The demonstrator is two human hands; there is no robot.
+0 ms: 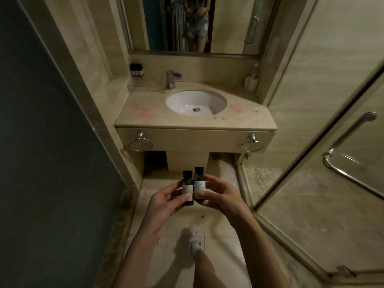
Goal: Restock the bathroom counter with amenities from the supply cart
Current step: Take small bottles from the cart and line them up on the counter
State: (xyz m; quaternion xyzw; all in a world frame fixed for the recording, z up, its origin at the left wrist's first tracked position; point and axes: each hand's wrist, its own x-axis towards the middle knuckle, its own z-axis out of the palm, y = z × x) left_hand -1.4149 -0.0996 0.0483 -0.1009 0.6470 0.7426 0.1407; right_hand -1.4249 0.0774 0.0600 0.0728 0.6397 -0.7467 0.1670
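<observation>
Head view:
- Left grip (166, 201) pinches left bottle (187, 189); right grip (220, 196) pinches right bottle (199, 183).
- Both bottles upright, touching side by side, labels toward camera; likely label check before placing.
- Bottles low in front of bench (249, 119), well apart from it, not yet set down.
- Tray (145, 87) at bench back-left, with row of dark bottles (136, 69) behind it; probably target place.
- Tap (172, 79) just beside tray, sink (196, 102) in middle, cup (252, 82) back-right.
- Glass door (311, 163) at right narrows way; reach to tray seems free.
</observation>
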